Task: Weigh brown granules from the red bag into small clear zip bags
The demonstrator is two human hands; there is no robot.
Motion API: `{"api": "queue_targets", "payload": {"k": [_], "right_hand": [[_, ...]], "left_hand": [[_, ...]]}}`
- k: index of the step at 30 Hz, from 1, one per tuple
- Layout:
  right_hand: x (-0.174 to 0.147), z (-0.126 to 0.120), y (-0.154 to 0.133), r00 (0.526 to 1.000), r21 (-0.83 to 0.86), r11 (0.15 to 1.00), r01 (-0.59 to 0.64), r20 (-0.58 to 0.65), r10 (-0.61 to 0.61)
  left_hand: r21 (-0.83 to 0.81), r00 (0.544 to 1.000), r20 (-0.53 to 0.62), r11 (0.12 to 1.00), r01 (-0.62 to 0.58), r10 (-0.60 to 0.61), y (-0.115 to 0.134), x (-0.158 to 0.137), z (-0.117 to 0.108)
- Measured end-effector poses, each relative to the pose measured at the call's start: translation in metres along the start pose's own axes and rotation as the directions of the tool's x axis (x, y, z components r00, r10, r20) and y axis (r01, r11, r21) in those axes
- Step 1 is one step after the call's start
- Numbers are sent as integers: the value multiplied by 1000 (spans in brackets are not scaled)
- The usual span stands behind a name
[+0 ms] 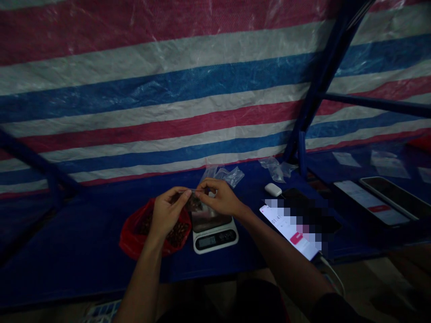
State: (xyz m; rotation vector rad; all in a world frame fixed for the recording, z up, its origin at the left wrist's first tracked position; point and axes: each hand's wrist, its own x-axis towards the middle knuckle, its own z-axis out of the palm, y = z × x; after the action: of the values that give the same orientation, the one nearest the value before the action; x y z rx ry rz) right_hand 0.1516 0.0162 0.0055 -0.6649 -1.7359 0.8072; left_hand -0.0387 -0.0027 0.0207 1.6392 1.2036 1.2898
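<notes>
Both hands meet over a white kitchen scale (215, 244) with a lit display. My left hand (168, 204) pinches one side of the top edge of a small clear plastic bag (194, 204). At the other side of that edge, the fingers of my right hand (218, 195) are pinched too. Something brownish shows in the bag, which hangs in front of the scale's metal plate (212, 220); whether it touches the plate I cannot tell. Under my left wrist lies an open red plastic bag (131, 237) holding many small brown pieces (178, 233), too dim to name.
Loose clear plastic bags (232, 176) lie behind the scale, another clump (278, 169) further right. A white earbud case (273, 189), a lit phone (292, 231) with a cable, and more phones (372, 202) lie on the blue table (84, 251). Striped sheeting (168, 112) and blue frame bars (314, 89) stand behind.
</notes>
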Motion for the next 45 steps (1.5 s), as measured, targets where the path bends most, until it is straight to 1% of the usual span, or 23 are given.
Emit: {"api": "queue_targets", "payload": {"k": [6,8,12,15,19,21,23,24,25,26,28,31,32,34,35,36,37,40,41,42,43,44,45], "right_hand": [[1,-2,-5,999,-18,1000,-5,-46,4],[2,-3,-6,999,-1,1000,-18,-32,18],[2,-5,-5,999,33,999,-37,-32,38],[2,-4,-4,996,50,998,-36,-83,40],[5,-8,-2,985,75,996,-56,-157,67],[6,-12,2,959,79,994,-76,-266,94],[7,-19,7,914,91,990,-108,-382,135],[8,-21,10,898,98,987,-123,-412,153],[7,-24,12,892,103,986,-133,-421,164],[7,-26,14,895,101,986,-135,-414,165],[6,-28,17,910,88,988,-126,-387,150],[4,-27,17,916,86,990,-112,-378,137],[4,-27,17,915,90,989,-116,-377,142],[3,-26,17,914,94,988,-126,-376,153],[3,-26,18,913,91,987,-129,-378,155],[3,-25,18,912,85,988,-131,-381,153],[3,-25,19,912,76,988,-131,-383,150],[2,-24,20,929,5,990,-139,-345,132],[1,-23,19,945,-42,989,-139,-306,119],[0,-22,17,963,-104,986,-128,-250,98],[-1,-20,14,982,-178,979,-103,-177,71],[-2,-18,10,995,-256,965,-64,-95,41],[-2,-15,5,1000,-329,944,-18,-12,14]], "left_hand": [[28,995,97,999,15,-18,14,2,2],[34,995,92,999,19,-22,17,3,2],[18,999,35,999,27,-27,15,2,4],[-54,998,21,997,62,-61,10,-1,3],[-114,996,59,991,68,-61,6,7,-7],[-77,999,-17,996,42,-43,5,21,-13],[23,989,-149,1000,-10,14,3,39,-16],[87,979,-193,995,-42,58,2,49,-15],[144,974,-202,987,-73,102,0,56,-14],[187,973,-188,978,-98,133,-2,62,-11],[248,988,-77,963,-108,131,-7,65,-6],[342,992,103,934,-104,73,-7,48,-11],[377,989,133,919,-116,70,-5,38,-17],[442,987,143,888,-129,72,0,17,-36],[473,988,152,874,-107,39,3,6,-47],[498,986,166,865,-67,-19,5,-3,-59],[520,975,208,853,-39,-83,6,-11,-70],[625,917,322,780,-21,-234,4,-30,-94],[668,912,324,743,-33,-251,2,-35,-100],[717,924,294,695,-45,-243,1,-39,-105],[772,951,229,634,-47,-209,0,-44,-110],[828,979,135,560,-26,-153,0,-50,-116],[876,995,17,481,30,-93,0,-55,-122]]}}
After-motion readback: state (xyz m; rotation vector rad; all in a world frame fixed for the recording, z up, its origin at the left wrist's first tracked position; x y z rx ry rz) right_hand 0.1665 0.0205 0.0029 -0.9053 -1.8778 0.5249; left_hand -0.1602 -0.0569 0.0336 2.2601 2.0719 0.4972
